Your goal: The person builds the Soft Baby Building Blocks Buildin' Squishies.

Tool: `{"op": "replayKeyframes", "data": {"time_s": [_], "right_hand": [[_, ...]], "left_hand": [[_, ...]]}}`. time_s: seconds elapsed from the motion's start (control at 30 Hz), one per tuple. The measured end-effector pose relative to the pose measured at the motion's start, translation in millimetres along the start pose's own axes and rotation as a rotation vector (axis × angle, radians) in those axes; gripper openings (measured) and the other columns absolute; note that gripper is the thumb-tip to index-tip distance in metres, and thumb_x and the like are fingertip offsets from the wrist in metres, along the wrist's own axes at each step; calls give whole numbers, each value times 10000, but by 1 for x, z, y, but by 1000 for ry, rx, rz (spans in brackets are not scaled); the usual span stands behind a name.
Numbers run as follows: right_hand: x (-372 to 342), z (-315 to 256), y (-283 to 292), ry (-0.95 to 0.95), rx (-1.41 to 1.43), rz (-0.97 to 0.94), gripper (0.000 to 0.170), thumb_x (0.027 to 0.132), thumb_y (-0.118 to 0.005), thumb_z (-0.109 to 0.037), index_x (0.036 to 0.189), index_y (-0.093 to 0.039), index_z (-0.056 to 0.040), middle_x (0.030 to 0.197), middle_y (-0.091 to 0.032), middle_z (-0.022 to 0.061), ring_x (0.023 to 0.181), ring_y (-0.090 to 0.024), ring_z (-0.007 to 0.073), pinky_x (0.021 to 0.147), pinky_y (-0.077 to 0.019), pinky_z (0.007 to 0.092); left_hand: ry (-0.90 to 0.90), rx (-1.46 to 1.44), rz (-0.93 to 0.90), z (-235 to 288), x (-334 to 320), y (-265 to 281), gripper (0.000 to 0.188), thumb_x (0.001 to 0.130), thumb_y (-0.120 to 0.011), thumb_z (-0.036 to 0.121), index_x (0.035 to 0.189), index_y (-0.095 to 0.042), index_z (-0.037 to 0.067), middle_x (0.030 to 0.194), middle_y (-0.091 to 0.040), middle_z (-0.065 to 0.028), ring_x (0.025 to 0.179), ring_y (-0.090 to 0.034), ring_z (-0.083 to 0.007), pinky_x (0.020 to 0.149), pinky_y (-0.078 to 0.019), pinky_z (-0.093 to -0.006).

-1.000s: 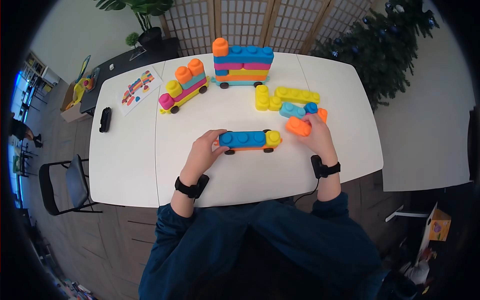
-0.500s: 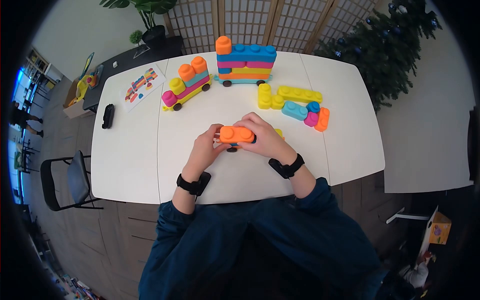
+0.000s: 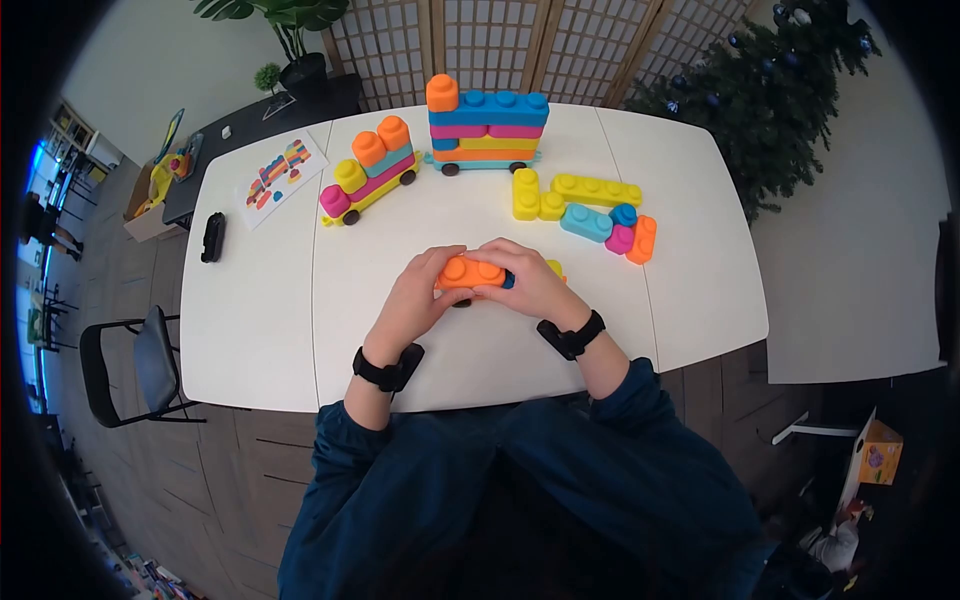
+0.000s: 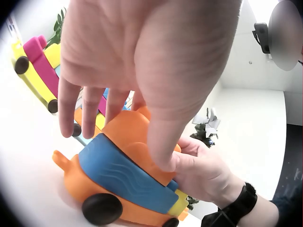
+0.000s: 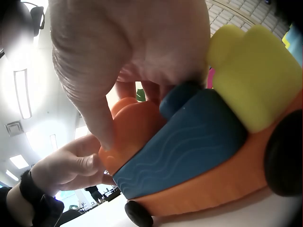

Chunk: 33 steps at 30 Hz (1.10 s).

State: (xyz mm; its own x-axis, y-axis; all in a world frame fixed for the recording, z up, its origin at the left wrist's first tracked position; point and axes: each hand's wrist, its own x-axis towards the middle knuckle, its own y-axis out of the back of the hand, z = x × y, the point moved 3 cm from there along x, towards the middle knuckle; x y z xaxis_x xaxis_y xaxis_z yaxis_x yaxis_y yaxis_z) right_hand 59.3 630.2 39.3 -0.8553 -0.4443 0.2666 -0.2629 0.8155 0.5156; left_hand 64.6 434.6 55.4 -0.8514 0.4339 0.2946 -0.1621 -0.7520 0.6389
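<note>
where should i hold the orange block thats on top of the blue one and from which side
Probably take the orange block from above, pinching its long sides from near to far. The near side is smooth and easy to reach, the underside sits against the blue block, and the blue block's exposed stud stands close to the right end, leaving less room there.

Near the centre of the head view, the left hand (image 3: 414, 290) and the right hand (image 3: 532, 284) are held close together, each curled into a pinching grip; the left forearm (image 3: 367, 406) and the right forearm (image 3: 602, 364) are angled inward from the lower frame.
</note>
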Motion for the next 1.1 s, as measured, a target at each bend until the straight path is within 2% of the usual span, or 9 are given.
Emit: {"op": "replayKeyframes", "data": {"time_s": [0.17,0.23,0.43,0.47,0.53,0.57,0.63,0.93,1.1], "right_hand": [[-4,-10,18,110,-100,46,528,793,-840,-148,1283,-669,-49,1224,-668,131,1116,-652,294,965,-523,347],[-13,-11,49,79,-151,289,557,802,-838,-171,1312,-647,-56,1245,-667,147,1171,-633,307,1007,-502,352],[-67,59,139,-397,-694,815,465,870,-764,-259,1275,-634,-70,1241,-647,157,1140,-620,341,952,-518,432],[-74,69,145,-397,-696,816,465,870,-764,-259,1275,-634,-70,1241,-647,157,1140,-620,341,952,-518,432],[-89,87,152,-724,-786,759,519,865,-752,-294,1310,-595,-78,1213,-647,164,1129,-626,355,938,-526,449],[-92,94,153,-725,-787,758,519,865,-752,-294,1310,-595,-78,1213,-647,164,1129,-626,355,938,-526,449],[-98,109,153,-920,-617,622,577,845,-746,-307,1346,-564,-85,1212,-640,182,1119,-637,360,931,-535,449],[-113,133,156,-840,-532,584,703,755,-740,-224,1404,-486,-132,1193,-643,200,1116,-640,386,948,-530,448],[-110,132,156,-834,-573,623,669,778,-747,-233,1388,-489,-139,1158,-653,198,1111,-641,383,942,-527,455]], "left_hand": [[96,31,-57,0,2,0,505,807,-818,224,1253,-633,75,1137,-684,-129,1030,-657,-351,877,-543,-404],[96,32,-55,-1,2,0,508,806,-824,203,1256,-632,68,1147,-682,-148,1047,-657,-357,899,-536,-400],[108,50,-63,0,3,-1,515,802,-833,186,1260,-632,65,1162,-684,-160,1065,-658,-362,920,-533,-394],[113,57,-64,-1,3,-1,515,802,-834,190,1259,-633,65,1163,-685,-157,1065,-659,-362,918,-535,-394],[115,61,-55,-1,2,-1,514,802,-834,192,1258,-634,66,1164,-687,-156,1064,-661,-362,917,-536,-394],[117,65,-46,-1,2,-1,512,802,-835,194,1257,-635,67,1164,-688,-155,1064,-662,-361,916,-537,-394],[100,79,-31,-3,1,-2,513,799,-830,224,1254,-640,85,1156,-691,-129,1038,-666,-346,882,-548,-394],[140,66,-51,-1,1,0,515,799,-838,194,1259,-640,78,1160,-694,-144,1057,-669,-346,898,-541,-388],[86,86,-16,-7,0,-3,510,795,-828,244,1254,-646,114,1145,-698,-98,1011,-674,-330,854,-560,-398]]}}
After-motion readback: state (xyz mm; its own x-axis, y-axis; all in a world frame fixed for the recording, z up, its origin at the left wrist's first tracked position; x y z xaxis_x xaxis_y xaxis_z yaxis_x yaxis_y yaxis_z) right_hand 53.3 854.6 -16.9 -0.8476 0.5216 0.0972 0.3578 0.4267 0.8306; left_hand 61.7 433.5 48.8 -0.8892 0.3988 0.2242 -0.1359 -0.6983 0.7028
